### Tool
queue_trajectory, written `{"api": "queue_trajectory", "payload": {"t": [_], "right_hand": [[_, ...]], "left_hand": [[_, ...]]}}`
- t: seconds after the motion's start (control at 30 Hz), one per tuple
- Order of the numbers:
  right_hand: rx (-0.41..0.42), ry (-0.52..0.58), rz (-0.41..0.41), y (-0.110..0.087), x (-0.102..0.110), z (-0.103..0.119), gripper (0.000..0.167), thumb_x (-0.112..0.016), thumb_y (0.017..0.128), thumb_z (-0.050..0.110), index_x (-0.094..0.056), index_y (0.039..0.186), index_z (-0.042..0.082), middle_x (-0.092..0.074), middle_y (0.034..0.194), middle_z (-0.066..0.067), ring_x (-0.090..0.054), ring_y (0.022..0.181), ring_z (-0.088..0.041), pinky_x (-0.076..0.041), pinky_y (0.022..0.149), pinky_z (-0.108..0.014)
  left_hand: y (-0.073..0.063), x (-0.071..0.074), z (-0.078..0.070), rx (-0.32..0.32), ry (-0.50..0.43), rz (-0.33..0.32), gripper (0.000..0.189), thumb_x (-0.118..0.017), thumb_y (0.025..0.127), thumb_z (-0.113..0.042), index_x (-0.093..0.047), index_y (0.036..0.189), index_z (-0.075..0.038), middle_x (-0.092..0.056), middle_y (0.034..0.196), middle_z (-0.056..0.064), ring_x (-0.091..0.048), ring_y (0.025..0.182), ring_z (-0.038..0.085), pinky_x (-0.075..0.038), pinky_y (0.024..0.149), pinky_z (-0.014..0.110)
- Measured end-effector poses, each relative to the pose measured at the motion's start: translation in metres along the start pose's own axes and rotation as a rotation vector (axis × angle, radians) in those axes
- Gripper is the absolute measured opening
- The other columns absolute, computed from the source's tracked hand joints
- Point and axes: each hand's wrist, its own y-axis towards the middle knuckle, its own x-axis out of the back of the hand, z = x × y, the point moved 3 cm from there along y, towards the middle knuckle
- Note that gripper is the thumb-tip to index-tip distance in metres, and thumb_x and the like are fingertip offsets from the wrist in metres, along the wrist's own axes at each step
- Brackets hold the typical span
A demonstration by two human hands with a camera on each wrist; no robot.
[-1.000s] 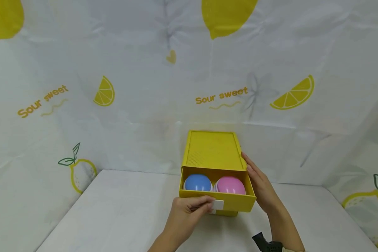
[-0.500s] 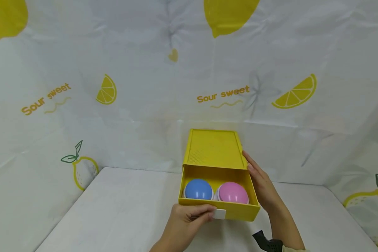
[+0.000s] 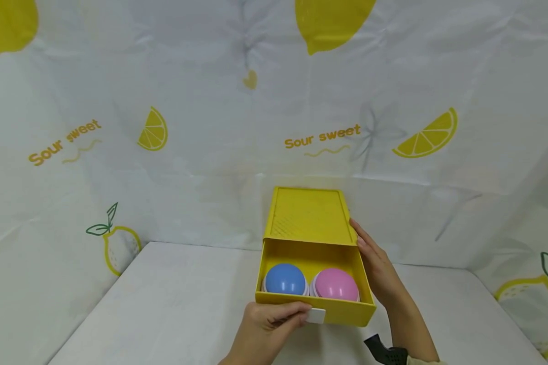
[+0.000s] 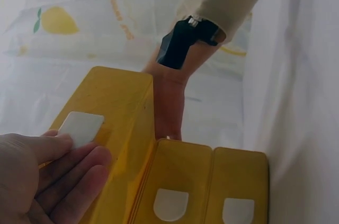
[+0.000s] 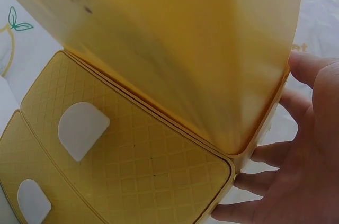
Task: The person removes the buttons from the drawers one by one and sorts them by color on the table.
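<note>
A yellow drawer cabinet (image 3: 308,215) stands at the back of the white table. Its top drawer (image 3: 342,314) is pulled out towards me, with a blue ball (image 3: 284,279) and a pink ball (image 3: 335,285) side by side inside. My left hand (image 3: 301,317) pinches the white handle tab (image 3: 316,316) on the drawer's front, and the left wrist view shows the tab (image 4: 80,127) at the fingertips (image 4: 58,142). My right hand (image 3: 374,263) lies flat with straight fingers against the cabinet's right side, and its fingers (image 5: 296,171) show beside the yellow wall (image 5: 175,49).
Two lower drawers (image 4: 170,204) with white tabs sit closed under the open one. A lemon-print cloth (image 3: 164,126) covers the back and side walls. A black wrist camera (image 4: 183,41) sits on the right arm. The white table surface (image 3: 164,314) stretches to the left.
The top drawer has slid further out towards me with the left hand pulling its tab, so both balls show more fully. The right hand stays against the cabinet's side.
</note>
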Motion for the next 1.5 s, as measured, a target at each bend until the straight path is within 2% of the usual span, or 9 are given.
{"api": "queue_trajectory", "payload": {"t": [0.1,0.27,0.47,0.57,0.7,0.93,1.17,1.33,1.5], "right_hand": [[0.007,0.005,0.003,0.000,0.000,0.001,0.055,-0.025,0.112,0.040,-0.012,0.164,0.029,-0.005,0.173,-0.008,-0.010,0.157,-0.039,-0.038,0.104,-0.009],[0.014,0.007,0.007,-0.003,-0.001,0.002,0.055,-0.025,0.112,0.039,-0.012,0.164,0.029,-0.005,0.173,-0.009,-0.012,0.157,-0.035,-0.039,0.104,-0.010],[0.021,0.012,-0.001,-0.006,-0.001,0.002,0.055,-0.026,0.112,0.037,-0.013,0.164,0.028,-0.007,0.172,-0.013,-0.036,0.141,0.006,-0.044,0.103,-0.014],[0.023,0.015,-0.005,-0.006,-0.001,0.003,0.054,-0.025,0.112,0.037,-0.013,0.164,0.029,-0.008,0.172,-0.013,-0.037,0.134,0.014,-0.045,0.103,-0.014],[0.023,0.016,-0.003,-0.007,0.000,0.003,0.054,-0.025,0.112,0.038,-0.013,0.164,0.029,-0.008,0.172,-0.012,-0.035,0.138,0.008,-0.044,0.103,-0.014],[0.024,0.013,-0.010,-0.005,0.003,0.004,0.055,-0.025,0.112,0.038,-0.012,0.164,0.027,-0.007,0.172,-0.009,-0.023,0.155,-0.019,-0.040,0.104,-0.011],[0.028,0.009,-0.062,-0.007,0.006,0.010,0.055,-0.032,0.111,0.035,-0.020,0.163,0.022,-0.017,0.171,-0.010,-0.040,0.134,0.008,-0.043,0.102,-0.012],[0.011,0.008,-0.084,-0.008,0.006,0.015,0.052,-0.040,0.110,0.030,-0.031,0.160,0.016,-0.027,0.166,-0.011,-0.043,0.133,0.004,-0.045,0.105,-0.021],[0.003,0.022,-0.079,-0.011,0.002,0.014,0.051,-0.041,0.109,0.028,-0.034,0.158,0.014,-0.030,0.164,-0.012,-0.048,0.130,0.004,-0.048,0.099,-0.015]], "left_hand": [[-0.001,0.001,-0.001,0.000,0.002,-0.005,0.016,-0.070,0.094,-0.009,-0.078,0.105,0.000,-0.079,0.094,0.015,-0.072,0.082,0.000,-0.062,0.067,0.025],[-0.003,0.001,-0.003,-0.027,0.020,-0.013,0.014,-0.071,0.092,-0.006,-0.079,0.103,-0.001,-0.079,0.090,0.013,-0.070,0.080,-0.003,-0.061,0.066,0.022],[-0.004,-0.001,-0.008,-0.098,0.067,-0.010,0.013,-0.072,0.091,-0.003,-0.079,0.102,0.000,-0.079,0.085,0.012,-0.074,0.072,0.005,-0.059,0.063,0.018],[-0.002,0.001,-0.012,-0.130,0.170,0.018,0.013,-0.073,0.091,-0.005,-0.079,0.103,-0.003,-0.080,0.086,0.008,-0.073,0.072,0.003,-0.057,0.064,0.012],[0.009,0.012,-0.029,-0.052,0.247,0.122,0.014,-0.073,0.093,-0.016,-0.079,0.104,-0.009,-0.080,0.089,0.003,-0.069,0.077,-0.006,-0.056,0.066,0.010],[0.054,0.031,-0.061,0.071,0.167,0.172,0.014,-0.074,0.093,-0.022,-0.080,0.099,-0.010,-0.080,0.092,0.001,-0.072,0.079,0.000,-0.061,0.071,0.019],[0.094,0.022,-0.051,0.342,0.240,0.406,0.024,-0.077,0.091,-0.027,-0.077,0.111,-0.015,-0.078,0.105,-0.003,-0.069,0.095,0.001,-0.057,0.083,0.017],[0.109,0.011,-0.040,0.341,0.335,0.540,0.036,-0.079,0.089,-0.031,-0.074,0.121,-0.014,-0.076,0.115,-0.001,-0.069,0.105,0.010,-0.056,0.090,0.021],[0.122,0.001,-0.032,0.344,0.382,0.644,0.039,-0.078,0.090,-0.032,-0.072,0.125,-0.017,-0.074,0.121,-0.005,-0.069,0.111,0.011,-0.054,0.096,0.022]]}}
